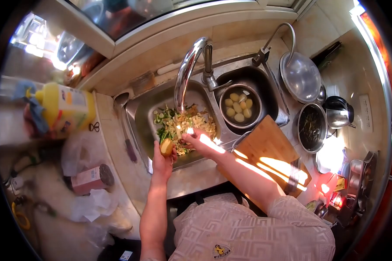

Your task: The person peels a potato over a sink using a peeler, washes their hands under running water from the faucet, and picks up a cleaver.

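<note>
"What have you got hold of?"

"My left hand [162, 162] is wrapped round a potato [166, 147], above the near edge of the left basin [143, 122]. My right hand [197, 140] is just beside it, fingers bent; with the glare there, I can't tell whether they grip anything."

"How will it handle?"

"Stiff and fairly light, I'd judge, and slippery if wet. It won't crush easily, though a drop could bruise it. Best to cup its broad sides and leave the upper face free."

"And how many of everything?"

"One potato in my hand, and about nine pale, round pieces [239, 117] in the one pot [222, 114], in the right basin [265, 82]; reflections blur that count. One heap of pale and green scraps [191, 124] lies in the left basin, too mixed to count by piece. One big tap [188, 65] arches over it from the sink's far edge. Further out: one ladle [127, 130] along the sink's left edge, one wooden board [265, 141] by its near right corner, and one bowl of dark greens [312, 128] on the counter beyond its right edge."
</note>
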Motion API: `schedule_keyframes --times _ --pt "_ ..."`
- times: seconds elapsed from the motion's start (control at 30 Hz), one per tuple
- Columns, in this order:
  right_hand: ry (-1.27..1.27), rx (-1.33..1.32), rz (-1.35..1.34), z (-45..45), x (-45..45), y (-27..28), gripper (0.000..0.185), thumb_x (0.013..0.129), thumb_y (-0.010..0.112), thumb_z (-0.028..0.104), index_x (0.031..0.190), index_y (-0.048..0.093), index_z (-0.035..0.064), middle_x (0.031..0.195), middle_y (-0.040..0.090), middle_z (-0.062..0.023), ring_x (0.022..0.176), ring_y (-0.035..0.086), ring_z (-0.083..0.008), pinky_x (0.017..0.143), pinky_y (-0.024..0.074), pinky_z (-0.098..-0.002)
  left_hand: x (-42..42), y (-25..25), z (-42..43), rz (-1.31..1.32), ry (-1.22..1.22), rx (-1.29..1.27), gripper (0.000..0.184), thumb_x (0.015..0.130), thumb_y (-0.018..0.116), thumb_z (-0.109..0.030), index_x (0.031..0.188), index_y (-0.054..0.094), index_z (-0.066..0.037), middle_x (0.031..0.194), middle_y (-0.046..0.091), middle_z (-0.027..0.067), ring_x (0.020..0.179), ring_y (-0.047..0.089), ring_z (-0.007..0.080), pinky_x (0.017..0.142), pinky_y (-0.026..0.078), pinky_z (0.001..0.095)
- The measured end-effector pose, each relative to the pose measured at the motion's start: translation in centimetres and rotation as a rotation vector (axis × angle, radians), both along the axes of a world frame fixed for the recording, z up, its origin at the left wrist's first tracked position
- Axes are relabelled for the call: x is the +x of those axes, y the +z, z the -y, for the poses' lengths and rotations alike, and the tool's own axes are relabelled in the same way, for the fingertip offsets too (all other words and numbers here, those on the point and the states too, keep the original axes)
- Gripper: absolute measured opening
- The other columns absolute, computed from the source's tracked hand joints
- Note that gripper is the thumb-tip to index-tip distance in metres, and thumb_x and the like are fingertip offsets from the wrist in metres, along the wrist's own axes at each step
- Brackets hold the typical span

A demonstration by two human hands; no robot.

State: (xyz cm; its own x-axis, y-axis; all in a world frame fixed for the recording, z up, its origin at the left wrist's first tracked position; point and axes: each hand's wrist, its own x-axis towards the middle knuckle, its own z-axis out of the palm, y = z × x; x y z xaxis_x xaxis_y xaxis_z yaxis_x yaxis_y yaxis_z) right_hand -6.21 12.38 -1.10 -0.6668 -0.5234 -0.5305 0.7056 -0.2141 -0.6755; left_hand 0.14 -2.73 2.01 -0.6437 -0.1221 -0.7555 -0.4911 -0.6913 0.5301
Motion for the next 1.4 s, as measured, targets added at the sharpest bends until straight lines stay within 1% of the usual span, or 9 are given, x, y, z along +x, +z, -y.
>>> schedule_keyframes --times 0.2,0.37,0.47,0.57,0.83,0.97,1.1,1.23,1.4 --pt "0.205 0.268 -0.761 0.9 1.2 1.2 0.031 0.080 0.068 0.021 0.100 0.058 -0.0005 0.106 0.057 -0.0086 0.093 0.057 -0.0175 0.080 0.0443 -0.0286 -0.7 -1.3 -0.5 -0.021 -0.071 -0.447 0.043 0.095 0.033 -0.043 0.095 0.059 -0.009 0.078 0.058 -0.0023 0.063 0.049 0.0072 0.055 0.038 0.0223" --pt "0.211 0.267 -0.701 1.0 1.0 1.0 0.025 0.081 0.067 0.019 0.091 0.056 -0.0014 0.104 0.060 -0.0089 0.084 0.059 -0.0153 0.073 0.0457 -0.0243 -0.9 -0.3 -0.4 0.007 -0.150 -0.396 0.040 0.094 0.034 -0.040 0.092 0.060 -0.009 0.073 0.057 -0.0027 0.056 0.046 0.0058 0.051 0.037 0.0216" --pt "0.130 0.053 -0.219 0.6 0.1 1.1 0.025 0.083 0.063 0.025 0.085 0.057 0.0012 0.081 0.060 -0.0049 0.076 0.059 -0.0129 0.063 0.0497 -0.0268 -1.1 -0.5 0.7 0.011 -0.180 -0.157 0.037 0.091 0.037 -0.037 0.087 0.060 -0.009 0.068 0.055 -0.0024 0.046 0.041 0.0084 0.046 0.034 0.0223" --pt "-0.112 -0.217 0.128 0.8 0.6 -0.3 0.021 0.085 0.062 0.022 0.085 0.055 0.0019 0.089 0.060 -0.0069 0.080 0.058 -0.0108 0.066 0.0518 -0.0259 -0.9 0.7 1.3 0.021 -0.225 0.055 0.038 0.090 0.037 -0.040 0.082 0.058 -0.009 0.066 0.053 -0.0016 0.047 0.041 0.0109 0.048 0.035 0.0237" --pt "0.145 0.146 -0.640 1.0 1.1 -0.5 0.029 0.082 0.063 0.026 0.088 0.057 -0.0019 0.098 0.064 -0.0055 0.084 0.057 -0.0129 0.076 0.0465 -0.0295 -2.1 -1.0 0.0 0.005 -0.148 -0.459 0.045 0.093 0.037 -0.050 0.086 0.056 -0.009 0.070 0.054 -0.0005 0.057 0.048 0.0095 0.050 0.036 0.0235" --pt "0.200 0.188 -0.683 0.4 -0.3 0.8 0.027 0.081 0.064 0.024 0.091 0.060 -0.0014 0.092 0.064 -0.0045 0.080 0.057 -0.0113 0.074 0.0464 -0.0277 -2.5 -1.5 0.1 -0.017 -0.170 -0.469 0.039 0.094 0.039 -0.043 0.090 0.056 -0.008 0.072 0.055 -0.0004 0.057 0.049 0.0092 0.049 0.038 0.0233" --pt "0.129 -0.169 -0.169 -0.6 -1.4 0.0 0.028 0.085 0.061 0.022 0.104 0.061 0.0012 0.077 0.058 -0.0017 0.070 0.054 -0.0091 0.064 0.0466 -0.0241 -2.1 -0.6 0.7 -0.069 -0.278 -0.317 0.035 0.094 0.041 -0.040 0.088 0.055 -0.009 0.071 0.054 0.0005 0.057 0.049 0.0099 0.047 0.035 0.0230" --pt "0.123 -0.054 -0.227 -0.1 -1.4 -1.7 0.029 0.086 0.060 0.023 0.106 0.060 0.0010 0.076 0.056 -0.0005 0.071 0.052 -0.0074 0.064 0.0458 -0.0238 -1.3 0.0 1.6 -0.077 -0.202 0.007 0.036 0.095 0.037 -0.041 0.087 0.053 -0.010 0.069 0.054 0.0016 0.055 0.050 0.0114 0.045 0.036 0.0243" --pt "0.214 0.016 -0.688 0.3 -0.8 0.7 0.037 0.084 0.062 0.024 0.114 0.057 0.0026 0.078 0.056 -0.0007 0.073 0.052 -0.0085 0.069 0.0436 -0.0243 -1.7 0.6 0.6 0.052 -0.180 -0.146 0.035 0.094 0.038 -0.043 0.088 0.054 -0.013 0.067 0.052 -0.0025 0.053 0.046 0.0093 0.042 0.032 0.0222"
